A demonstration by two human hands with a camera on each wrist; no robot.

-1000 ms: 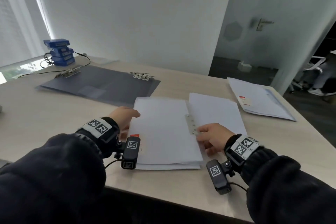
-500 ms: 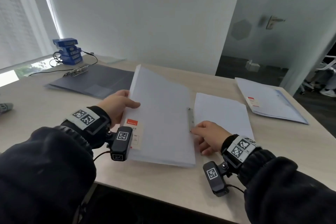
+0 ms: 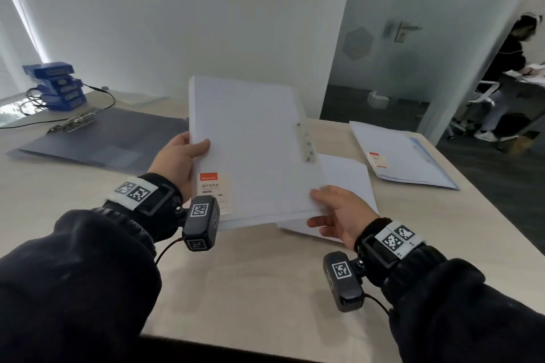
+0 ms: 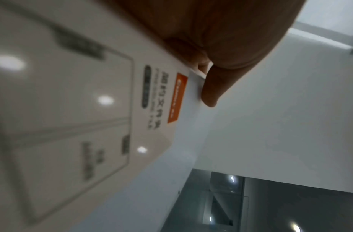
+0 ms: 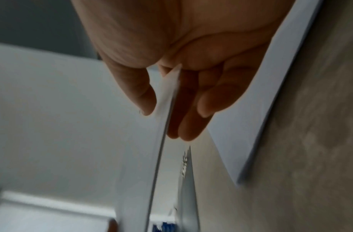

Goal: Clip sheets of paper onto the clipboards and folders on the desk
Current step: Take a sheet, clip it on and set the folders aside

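I hold a closed white folder tilted up above the desk, with an orange label near its lower left and a clear clip strip along its right edge. My left hand grips the left edge, thumb on the cover. At the lower right corner my right hand pinches the folder edge, thumb on top and fingers underneath. A stack of loose white sheets lies on the desk below the folder's right side.
An open dark grey folder with metal clips lies at the back left. Behind it stand stacked blue boxes with a cable. Another white folder lies at the right. A person stands in the doorway at far right.
The folder's cover swung shut and the folder rose off the desk, tilted toward me. My right hand slid from the clip strip to the lower right corner.
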